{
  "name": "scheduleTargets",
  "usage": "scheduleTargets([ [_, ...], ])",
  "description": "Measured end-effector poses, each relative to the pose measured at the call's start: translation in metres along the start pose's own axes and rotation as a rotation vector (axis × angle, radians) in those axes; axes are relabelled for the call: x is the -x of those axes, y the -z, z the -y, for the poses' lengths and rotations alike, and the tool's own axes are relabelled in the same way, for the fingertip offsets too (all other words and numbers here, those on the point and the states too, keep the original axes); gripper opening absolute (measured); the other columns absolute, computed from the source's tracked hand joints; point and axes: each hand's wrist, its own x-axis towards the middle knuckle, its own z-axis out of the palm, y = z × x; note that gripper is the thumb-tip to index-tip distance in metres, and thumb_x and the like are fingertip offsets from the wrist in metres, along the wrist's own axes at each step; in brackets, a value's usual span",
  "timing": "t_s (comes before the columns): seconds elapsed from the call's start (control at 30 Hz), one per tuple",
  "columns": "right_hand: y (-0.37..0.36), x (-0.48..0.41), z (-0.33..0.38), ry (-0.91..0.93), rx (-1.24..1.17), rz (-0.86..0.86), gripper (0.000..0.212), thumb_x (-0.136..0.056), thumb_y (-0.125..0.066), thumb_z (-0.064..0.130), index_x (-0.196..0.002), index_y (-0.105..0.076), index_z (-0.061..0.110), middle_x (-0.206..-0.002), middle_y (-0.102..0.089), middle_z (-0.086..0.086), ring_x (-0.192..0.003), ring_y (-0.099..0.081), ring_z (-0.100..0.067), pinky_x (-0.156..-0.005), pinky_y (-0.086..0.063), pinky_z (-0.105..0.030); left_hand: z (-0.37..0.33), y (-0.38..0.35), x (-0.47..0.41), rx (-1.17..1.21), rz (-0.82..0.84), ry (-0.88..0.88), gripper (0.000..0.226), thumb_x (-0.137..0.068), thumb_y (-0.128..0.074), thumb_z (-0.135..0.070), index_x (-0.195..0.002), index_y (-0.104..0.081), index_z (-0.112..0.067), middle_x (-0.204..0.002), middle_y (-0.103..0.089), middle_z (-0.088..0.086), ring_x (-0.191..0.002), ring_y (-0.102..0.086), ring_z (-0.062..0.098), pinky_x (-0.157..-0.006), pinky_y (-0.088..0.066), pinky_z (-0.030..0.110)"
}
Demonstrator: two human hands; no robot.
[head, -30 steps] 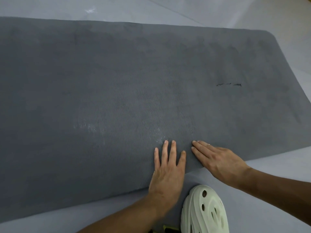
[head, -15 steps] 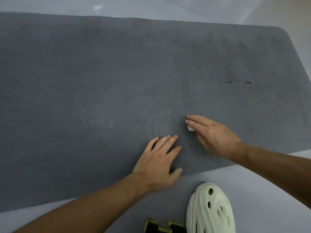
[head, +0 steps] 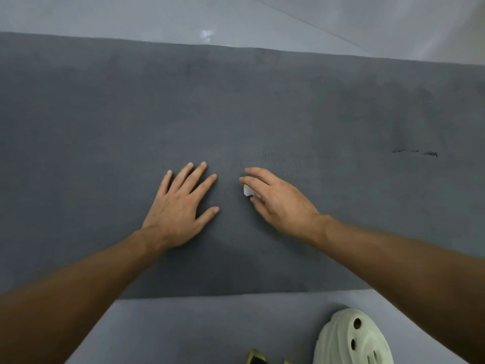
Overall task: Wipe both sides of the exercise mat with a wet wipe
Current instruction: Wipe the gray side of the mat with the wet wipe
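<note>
One grey mat [head: 288,106] lies flat on the floor [head: 183,329]. On its middle the right hand [head: 278,200], grip grasping a white wipe [head: 247,191], presses down; the left hand [head: 178,206], grip released, rests flat just beside. A pale shoe [head: 351,337] stands on the floor.

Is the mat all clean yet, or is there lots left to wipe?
Not yet. Darker, damp-looking patches on the mat, far right, suggest some wiping is done. Now the right hand holds the wet wipe on the middle while the left hand presses flat beside it. The left stretch looks dry, and the side facing the floor cannot be judged.
</note>
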Motion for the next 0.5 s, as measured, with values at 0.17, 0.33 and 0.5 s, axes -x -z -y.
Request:
scheduleTargets([
  [0.17,-0.008,-0.012,0.03,0.038,0.129,0.163,0.079,-0.096,-0.061,0.058,-0.16,-0.033,0.02,-0.17,-0.022,-0.007,-0.157,-0.02,-0.025,-0.124,-0.029,-0.046,0.015,-0.003,0.027,-0.021,0.048,-0.072,0.081,-0.096,-0.031,-0.073,-0.164,-0.021,-0.029,-0.174,-0.006,-0.003,-0.16,-0.001,0.019,-0.127,-0.012,0.055],
  [0.33,-0.018,0.015,0.04,0.142,0.348,0.397,0.121,-0.077,-0.046,0.093,-0.166,-0.012,0.018,-0.174,0.003,-0.008,-0.161,0.003,-0.025,-0.13,-0.011,-0.045,0.018,-0.01,0.042,-0.02,0.071,-0.112,0.084,-0.096,-0.03,-0.073,-0.166,-0.01,-0.032,-0.174,0.008,-0.007,-0.159,0.013,0.016,-0.129,0.002,0.049],
  [0.5,-0.04,0.057,0.056,0.299,0.425,0.355,0.131,-0.071,-0.04,0.098,-0.162,-0.026,0.005,-0.171,-0.015,-0.016,-0.159,-0.012,-0.029,-0.126,-0.014,-0.046,0.018,-0.01,0.041,-0.023,0.086,-0.105,0.083,-0.096,-0.026,-0.074,-0.166,-0.005,-0.033,-0.173,0.014,-0.007,-0.158,0.017,0.016,-0.128,0.004,0.049],
])
